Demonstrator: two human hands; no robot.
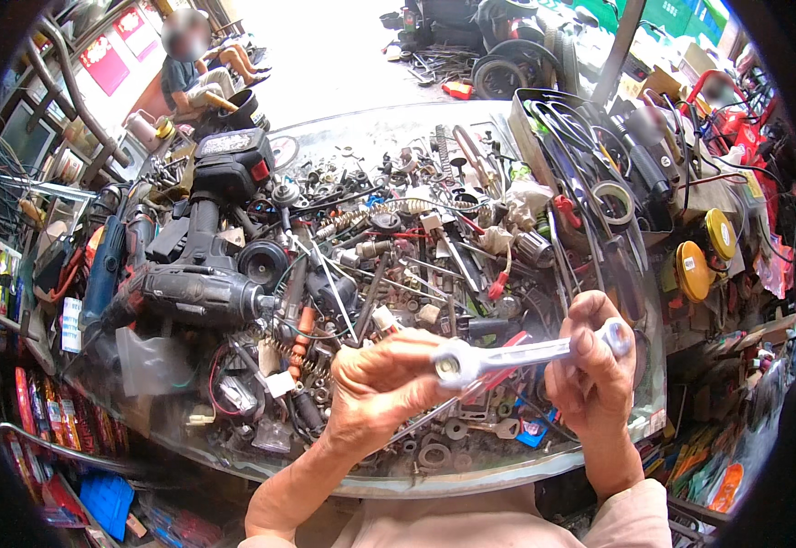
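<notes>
A silver wrench is held up nearly level above the cluttered bench top. My right hand is closed around its right end, with the thumb and fingers near the head. At the other end, the fingers of my left hand are pinched together against the ring head. Something small and pale shows inside that ring; I cannot make out what it is. Below the wrench lie a red-handled tool, partly covered by it, and several washers. A blue piece lies just left of my right wrist.
A black cordless drill lies on the left among loose bolts, springs and rods. A long metal tray with cables and a tape roll stands at right. Yellow round lids are beyond it. Another person sits at far left.
</notes>
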